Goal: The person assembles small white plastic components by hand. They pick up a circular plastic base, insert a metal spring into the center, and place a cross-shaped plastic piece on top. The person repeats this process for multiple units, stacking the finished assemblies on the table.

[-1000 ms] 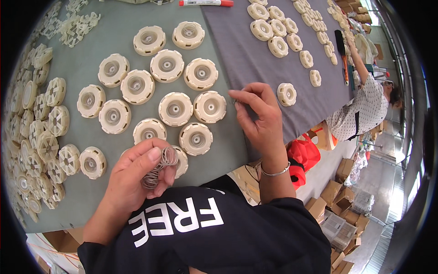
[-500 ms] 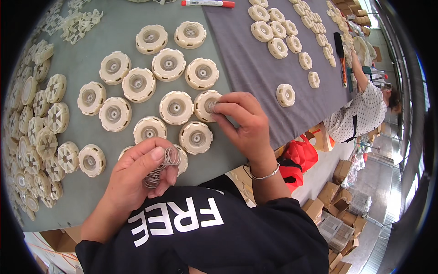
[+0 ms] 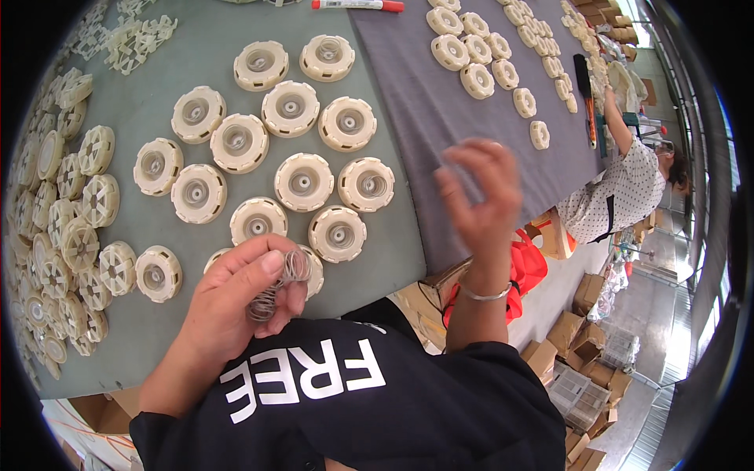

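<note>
My left hand (image 3: 243, 286) is closed around several metal coil springs (image 3: 297, 267), which poke out between thumb and fingers. My right hand (image 3: 485, 192) is over the purple-grey cloth, smeared by motion, with thumb and fingers apart and nothing visible between them. Cream round plastic housings with notched rims stand in loose rows on the green tabletop; coils show in the hollows of several. The housing (image 3: 366, 184) nearest my right hand has a spring inside its hollow. Another housing (image 3: 338, 234) sits just in front of it. My left hand partly covers two housings close to me.
A heap of spoked cream wheels (image 3: 98, 200) fills the left side. Loose white plastic pieces (image 3: 141, 43) lie at the far left. A red marker (image 3: 357, 5) is at the far edge. More housings (image 3: 477, 81) stand on the cloth (image 3: 424, 94). Another person (image 3: 620, 188) is at the right.
My right hand has left the housing, where a spring now sits, and swung right over the cloth. It now covers the spot where a lone housing stood. My left hand stays put.
</note>
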### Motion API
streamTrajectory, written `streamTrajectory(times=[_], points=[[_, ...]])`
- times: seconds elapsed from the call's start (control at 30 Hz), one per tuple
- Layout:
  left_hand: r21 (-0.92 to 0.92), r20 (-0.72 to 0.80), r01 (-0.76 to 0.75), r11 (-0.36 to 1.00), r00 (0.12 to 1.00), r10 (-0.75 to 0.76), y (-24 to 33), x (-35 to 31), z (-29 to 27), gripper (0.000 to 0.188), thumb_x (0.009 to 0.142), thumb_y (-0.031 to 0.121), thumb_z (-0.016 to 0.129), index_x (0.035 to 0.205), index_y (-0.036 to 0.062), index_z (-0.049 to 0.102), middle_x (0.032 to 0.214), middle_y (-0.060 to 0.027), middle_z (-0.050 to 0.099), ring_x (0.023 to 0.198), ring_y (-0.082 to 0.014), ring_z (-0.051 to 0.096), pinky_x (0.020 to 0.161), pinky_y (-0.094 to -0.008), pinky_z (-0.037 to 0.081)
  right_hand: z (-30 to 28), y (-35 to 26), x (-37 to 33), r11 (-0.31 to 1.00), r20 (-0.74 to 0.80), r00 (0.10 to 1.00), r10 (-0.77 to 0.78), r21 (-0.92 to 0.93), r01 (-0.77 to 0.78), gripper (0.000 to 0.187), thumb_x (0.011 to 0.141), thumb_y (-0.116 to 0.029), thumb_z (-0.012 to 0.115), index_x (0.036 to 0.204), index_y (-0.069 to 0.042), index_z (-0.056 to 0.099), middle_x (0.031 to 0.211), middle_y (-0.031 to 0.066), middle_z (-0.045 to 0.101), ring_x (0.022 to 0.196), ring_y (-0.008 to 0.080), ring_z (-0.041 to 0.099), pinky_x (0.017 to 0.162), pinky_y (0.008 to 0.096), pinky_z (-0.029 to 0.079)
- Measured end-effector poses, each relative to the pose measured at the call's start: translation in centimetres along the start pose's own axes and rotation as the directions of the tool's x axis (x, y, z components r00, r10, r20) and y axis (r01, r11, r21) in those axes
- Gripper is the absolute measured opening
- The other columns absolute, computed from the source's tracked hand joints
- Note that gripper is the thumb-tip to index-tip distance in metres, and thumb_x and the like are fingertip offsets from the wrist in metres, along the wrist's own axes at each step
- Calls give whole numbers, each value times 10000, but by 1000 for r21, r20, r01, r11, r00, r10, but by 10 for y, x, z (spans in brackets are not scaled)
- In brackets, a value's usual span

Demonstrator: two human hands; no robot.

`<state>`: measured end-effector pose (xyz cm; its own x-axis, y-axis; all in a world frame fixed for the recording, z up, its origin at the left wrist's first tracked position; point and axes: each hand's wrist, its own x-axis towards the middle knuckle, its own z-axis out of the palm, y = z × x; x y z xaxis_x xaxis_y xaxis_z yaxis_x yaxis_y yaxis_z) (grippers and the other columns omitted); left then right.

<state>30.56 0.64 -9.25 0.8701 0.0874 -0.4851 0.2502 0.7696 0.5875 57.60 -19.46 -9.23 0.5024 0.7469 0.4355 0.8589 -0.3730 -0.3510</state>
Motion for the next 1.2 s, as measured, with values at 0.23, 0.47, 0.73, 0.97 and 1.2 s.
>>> streamTrajectory(times=[0.23,0.47,0.73,0.97,1.2], points=[[21,1,14,1000,1000,-14,0,2,8,284,1039,197,617,1244,5,653,970,-110,703,600,-74,555,483,-202,374,-8,49,-42,973,47,972,231,-31,-229,557,802,-259,867,1289,-73,670,1242,137,687,1141,326,639,1015,434,491],[67,-5,79,995,997,-79,-6,4,22,310,999,165,655,1266,6,655,955,-97,712,591,-57,534,474,-204,368,16,-45,-66,888,83,994,74,448,-104,756,700,-378,961,1308,-55,648,1228,138,696,1130,294,662,946,380,535],[137,34,176,975,983,-183,-21,11,37,278,1083,206,558,1254,14,664,854,-65,675,595,-75,555,478,-215,401,-3,-78,-71,650,305,951,-51,733,-200,430,782,-92,910,1157,16,729,1128,146,711,997,226,697,844,338,561],[170,60,81,982,994,-93,-11,2,30,269,1069,249,552,1134,8,651,832,-78,657,512,-77,503,429,-203,358,0,-51,-66,877,226,970,85,444,-181,359,742,-45,916,1059,-25,748,969,95,707,851,187,696,737,301,563],[91,47,84,992,995,-89,-5,4,22,226,1066,206,590,1163,7,636,872,-74,674,563,-62,545,485,-203,393,3,-46,-60,923,221,973,61,359,-140,341,732,-27,900,1040,-39,754,958,75,688,803,164,646,711,291,539]])
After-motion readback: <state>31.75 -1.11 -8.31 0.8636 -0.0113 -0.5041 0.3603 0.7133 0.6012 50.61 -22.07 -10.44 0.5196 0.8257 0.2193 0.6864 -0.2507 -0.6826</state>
